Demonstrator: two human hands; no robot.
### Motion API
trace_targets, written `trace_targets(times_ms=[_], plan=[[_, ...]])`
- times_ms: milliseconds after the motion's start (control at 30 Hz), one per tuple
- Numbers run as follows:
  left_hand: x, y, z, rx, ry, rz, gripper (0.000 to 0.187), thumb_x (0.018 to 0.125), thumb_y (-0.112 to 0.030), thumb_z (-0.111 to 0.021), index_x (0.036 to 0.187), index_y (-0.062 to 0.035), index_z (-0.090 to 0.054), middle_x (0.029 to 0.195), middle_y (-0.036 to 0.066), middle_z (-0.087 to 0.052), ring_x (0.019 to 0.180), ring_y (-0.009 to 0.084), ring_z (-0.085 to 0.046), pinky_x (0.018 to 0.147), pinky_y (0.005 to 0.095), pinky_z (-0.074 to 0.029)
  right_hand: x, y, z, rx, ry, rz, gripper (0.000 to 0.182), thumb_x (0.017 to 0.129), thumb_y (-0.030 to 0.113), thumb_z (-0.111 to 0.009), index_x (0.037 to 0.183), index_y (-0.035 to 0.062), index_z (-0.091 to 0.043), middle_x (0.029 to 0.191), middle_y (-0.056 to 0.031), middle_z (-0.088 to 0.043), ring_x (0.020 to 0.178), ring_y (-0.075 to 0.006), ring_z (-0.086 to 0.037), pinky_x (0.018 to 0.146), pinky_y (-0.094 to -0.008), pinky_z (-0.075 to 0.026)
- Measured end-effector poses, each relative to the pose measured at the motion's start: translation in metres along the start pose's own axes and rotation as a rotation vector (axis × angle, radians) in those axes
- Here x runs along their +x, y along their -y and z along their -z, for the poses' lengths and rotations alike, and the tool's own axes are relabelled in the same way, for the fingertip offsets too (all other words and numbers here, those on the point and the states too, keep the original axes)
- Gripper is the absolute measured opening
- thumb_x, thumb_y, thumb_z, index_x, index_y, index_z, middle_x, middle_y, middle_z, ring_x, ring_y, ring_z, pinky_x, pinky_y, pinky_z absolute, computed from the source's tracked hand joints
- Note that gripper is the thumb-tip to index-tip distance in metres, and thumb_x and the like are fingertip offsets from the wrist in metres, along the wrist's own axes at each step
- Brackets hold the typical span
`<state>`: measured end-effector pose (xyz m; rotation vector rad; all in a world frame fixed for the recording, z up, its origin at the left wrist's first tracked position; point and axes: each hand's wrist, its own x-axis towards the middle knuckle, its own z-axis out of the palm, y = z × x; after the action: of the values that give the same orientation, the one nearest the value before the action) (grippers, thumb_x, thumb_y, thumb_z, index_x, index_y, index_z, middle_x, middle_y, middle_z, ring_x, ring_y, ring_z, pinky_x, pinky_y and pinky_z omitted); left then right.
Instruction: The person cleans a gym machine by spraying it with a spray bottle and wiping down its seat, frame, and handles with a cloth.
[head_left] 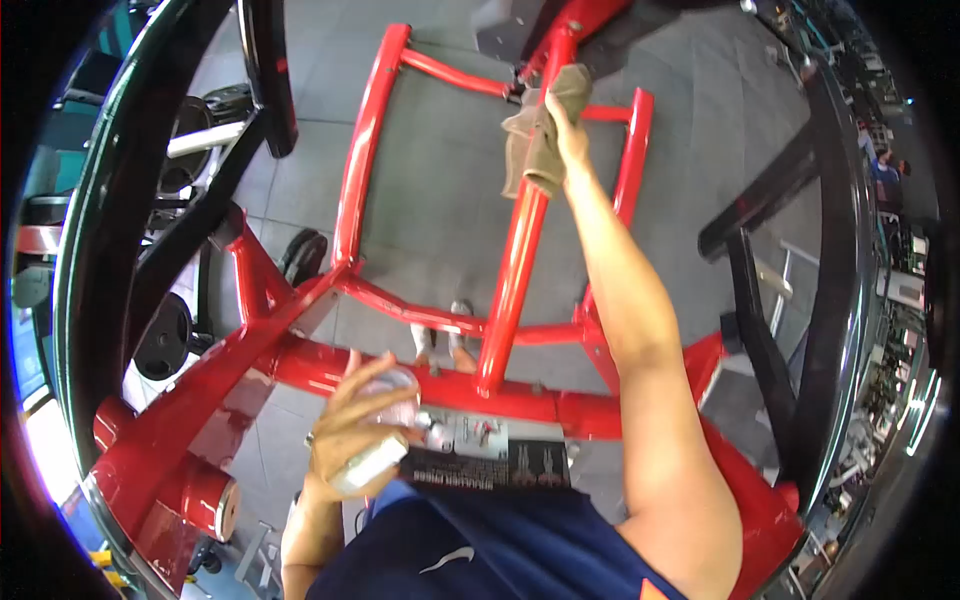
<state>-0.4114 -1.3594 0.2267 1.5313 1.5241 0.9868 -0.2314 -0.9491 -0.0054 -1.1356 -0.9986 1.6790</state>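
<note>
My right hand (571,140) reaches far forward and is closed on a brown-grey cloth (543,162), which it presses around a slanting red bar (516,262) near the bar's upper end. Loose folds of the cloth hang on the bar's left side. Close to my body, my left hand (345,432) wraps round a clear plastic bottle (396,398) with a pale lower part. Its fingers cover much of the bottle, so its full shape is hidden.
The red machine frame (365,150) surrounds the bar. Black arms (195,235) rise left and right (765,190). A printed placard (500,455) is at my waist. My feet (440,335) stand below on grey flooring. Weight plates (163,335) sit at left.
</note>
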Motion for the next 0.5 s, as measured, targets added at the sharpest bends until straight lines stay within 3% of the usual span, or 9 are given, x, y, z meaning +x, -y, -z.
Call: trace_targets(times_ms=[33,100,167,300,367,400,500], plan=[[-0.003,0.001,-0.002,0.035,-0.001,-0.003,0.02,0.064,-0.014,-0.072,0.082,-0.0117,-0.078,0.116,0.012,-0.071,0.132,0.0423,-0.049,0.117,0.0616,-0.021,-0.042,-0.014,0.002,0.133,-0.084,-0.277,0.061,0.084,0.059,-0.07,0.113,0.0051,-0.066,0.093,-0.0064,-0.068,0.078,-0.0165,-0.067,0.07,-0.0313,-0.055],[-0.004,-0.003,-0.004,0.004,-0.045,-0.028,0.019,0.063,-0.013,-0.071,0.08,-0.0107,-0.077,0.115,0.013,-0.071,0.131,0.0423,-0.051,0.116,0.0617,-0.022,-0.144,-0.017,-0.01,0.277,-0.129,-0.372,0.08,0.085,0.078,-0.052,0.116,0.0053,-0.063,0.096,-0.0069,-0.068,0.076,-0.0182,-0.067,0.07,-0.0335,-0.056],[-0.005,-0.012,-0.007,-0.01,-0.084,-0.073,0.018,0.061,-0.009,-0.068,0.078,-0.0096,-0.076,0.113,0.013,-0.072,0.129,0.0425,-0.053,0.116,0.0619,-0.023,-0.204,-0.074,0.019,0.438,-0.016,-0.576,0.092,0.083,0.083,-0.045,0.128,0.0034,-0.055,0.108,-0.0127,-0.067,0.088,-0.0212,-0.068,0.077,-0.0373,-0.058],[-0.015,-0.028,-0.002,0.003,-0.092,-0.153,0.019,0.059,-0.004,-0.066,0.076,-0.0083,-0.075,0.112,0.013,-0.072,0.128,0.0428,-0.053,0.116,0.0624,-0.025,-0.301,-0.091,0.007,0.703,-0.089,-0.863,0.071,0.096,0.067,-0.036,0.126,0.0053,-0.055,0.105,-0.0176,-0.065,0.093,-0.034,-0.067,0.071,-0.0589,-0.057],[-0.025,-0.034,0.001,-0.011,-0.102,-0.187,0.02,0.058,-0.002,-0.066,0.075,-0.0075,-0.074,0.112,0.013,-0.072,0.128,0.0429,-0.054,0.115,0.0626,-0.026,-0.308,-0.122,0.025,0.527,0.008,-0.831,0.065,0.101,0.059,-0.032,0.128,0.0038,-0.054,0.111,-0.018,-0.064,0.1,-0.0342,-0.065,0.083,-0.0622,-0.054],[-0.031,-0.035,0.002,-0.027,-0.111,-0.202,0.02,0.057,-0.001,-0.066,0.075,-0.0071,-0.074,0.112,0.013,-0.072,0.128,0.0429,-0.054,0.115,0.0626,-0.026,-0.313,-0.096,0.016,0.412,-0.063,-0.849,0.061,0.104,0.05,-0.029,0.126,-0.001,-0.053,0.11,-0.0183,-0.064,0.099,-0.032,-0.064,0.091,-0.0538,-0.052],[-0.049,-0.034,0.006,-0.035,-0.152,-0.255,0.022,0.055,0.002,-0.066,0.075,-0.0048,-0.072,0.109,0.014,-0.073,0.125,0.0429,-0.056,0.113,0.062,-0.03,-0.326,-0.061,0.002,-0.142,-0.251,-0.808,0.061,0.104,0.048,-0.029,0.121,-0.0043,-0.056,0.104,-0.0179,-0.066,0.093,-0.0286,-0.065,0.085,-0.0438,-0.053]])
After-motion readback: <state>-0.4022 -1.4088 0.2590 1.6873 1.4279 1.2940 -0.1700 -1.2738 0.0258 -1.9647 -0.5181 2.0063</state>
